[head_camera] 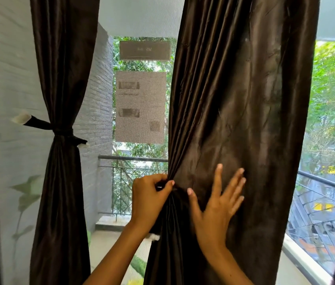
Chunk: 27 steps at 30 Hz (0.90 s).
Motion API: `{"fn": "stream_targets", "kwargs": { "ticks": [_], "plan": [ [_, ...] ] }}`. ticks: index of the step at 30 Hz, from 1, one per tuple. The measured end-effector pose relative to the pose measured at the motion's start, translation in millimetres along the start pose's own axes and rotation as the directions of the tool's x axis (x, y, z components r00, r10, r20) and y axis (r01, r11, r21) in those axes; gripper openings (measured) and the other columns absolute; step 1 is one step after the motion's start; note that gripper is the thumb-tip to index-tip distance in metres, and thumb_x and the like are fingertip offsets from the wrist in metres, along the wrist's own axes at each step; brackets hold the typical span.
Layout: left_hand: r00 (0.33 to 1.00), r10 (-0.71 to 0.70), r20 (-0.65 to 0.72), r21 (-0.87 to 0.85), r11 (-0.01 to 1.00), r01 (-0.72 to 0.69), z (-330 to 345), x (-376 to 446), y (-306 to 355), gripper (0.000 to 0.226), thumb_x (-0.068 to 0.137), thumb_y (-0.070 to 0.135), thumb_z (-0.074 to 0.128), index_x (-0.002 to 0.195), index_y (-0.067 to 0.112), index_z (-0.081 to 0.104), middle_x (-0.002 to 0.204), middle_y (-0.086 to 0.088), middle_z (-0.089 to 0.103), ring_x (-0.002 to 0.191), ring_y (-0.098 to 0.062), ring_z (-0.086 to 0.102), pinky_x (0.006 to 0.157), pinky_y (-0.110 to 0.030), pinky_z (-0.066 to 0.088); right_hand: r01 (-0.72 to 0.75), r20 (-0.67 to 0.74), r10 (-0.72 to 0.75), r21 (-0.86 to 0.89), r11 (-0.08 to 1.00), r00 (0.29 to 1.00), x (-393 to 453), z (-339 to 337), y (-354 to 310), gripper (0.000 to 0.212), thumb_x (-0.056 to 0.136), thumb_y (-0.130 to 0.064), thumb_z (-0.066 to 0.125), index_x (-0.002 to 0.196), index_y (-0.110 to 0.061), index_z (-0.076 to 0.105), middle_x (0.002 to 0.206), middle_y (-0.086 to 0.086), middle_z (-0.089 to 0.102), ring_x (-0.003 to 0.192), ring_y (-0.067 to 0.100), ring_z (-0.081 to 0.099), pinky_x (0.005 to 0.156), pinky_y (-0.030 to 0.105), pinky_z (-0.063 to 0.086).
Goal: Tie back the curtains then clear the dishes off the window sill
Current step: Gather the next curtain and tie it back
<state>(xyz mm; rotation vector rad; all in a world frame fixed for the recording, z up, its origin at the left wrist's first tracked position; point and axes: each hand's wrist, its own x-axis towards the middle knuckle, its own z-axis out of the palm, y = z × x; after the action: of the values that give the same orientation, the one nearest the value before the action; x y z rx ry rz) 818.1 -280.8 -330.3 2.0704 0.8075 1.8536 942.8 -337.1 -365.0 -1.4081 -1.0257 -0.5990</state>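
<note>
Two dark brown curtains hang before the window. The left curtain is gathered at its middle by a dark tieback with white ends. The right curtain hangs loose and wide. My left hand pinches the bunched left edge of the right curtain, together with a dark strip whose white end hangs below the wrist. My right hand lies flat on the right curtain's cloth with fingers spread. No dishes are in view.
A white window sill runs along the lower right. Behind the mesh screen are a balcony railing, a grey brick wall and trees. Two paper notices hang on the screen between the curtains.
</note>
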Motion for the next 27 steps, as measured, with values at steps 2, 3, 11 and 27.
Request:
{"fn": "stream_targets", "kwargs": {
  "ticks": [2,3,11,27],
  "plan": [
    [1.000,-0.002,0.011,-0.038,0.999,0.002,0,-1,1,0.009,0.077,0.013,0.076,0.086,0.013,0.078,0.077,0.006,0.075,0.071,0.004,0.068,0.071,-0.023,0.057,-0.173,0.073,0.166,0.110,0.979,0.983,9,-2,1,0.105,0.075,-0.066,0.059,0.150,-0.030,-0.005,0.158,0.011,-0.012,0.146,0.029,-0.006,0.113,0.054,0.011],
    [1.000,-0.005,0.026,-0.054,0.999,0.006,0,-1,2,0.009,0.077,0.013,0.076,0.086,0.013,0.078,0.077,0.006,0.075,0.071,0.003,0.068,0.072,-0.025,0.058,-0.228,0.144,0.201,0.205,0.952,0.969,12,-2,2,0.111,0.071,-0.064,0.063,0.148,-0.032,-0.011,0.159,0.007,-0.010,0.146,0.025,-0.004,0.114,0.050,0.013],
    [0.999,0.036,0.016,-0.028,0.999,-0.035,7,-4,2,0.009,0.080,0.015,0.074,0.089,0.014,0.077,0.078,0.008,0.074,0.072,0.003,0.067,0.071,-0.025,0.057,-0.016,0.159,-0.024,0.246,0.969,0.987,7,1,7,0.056,0.088,0.004,0.057,0.140,-0.012,0.043,0.105,0.016,0.070,0.089,0.021,0.067,0.078,0.015,0.047],
    [0.999,0.054,-0.009,0.015,0.998,-0.054,19,-7,2,0.007,0.083,0.023,0.072,0.084,0.019,0.078,0.068,0.009,0.072,0.064,0.003,0.064,0.059,-0.016,0.049,0.231,0.476,-0.305,0.208,0.950,0.825,-18,8,17,0.060,0.086,-0.024,0.038,0.144,-0.033,0.025,0.156,-0.014,0.001,0.144,0.002,0.001,0.117,0.034,0.021]
  ]
}}
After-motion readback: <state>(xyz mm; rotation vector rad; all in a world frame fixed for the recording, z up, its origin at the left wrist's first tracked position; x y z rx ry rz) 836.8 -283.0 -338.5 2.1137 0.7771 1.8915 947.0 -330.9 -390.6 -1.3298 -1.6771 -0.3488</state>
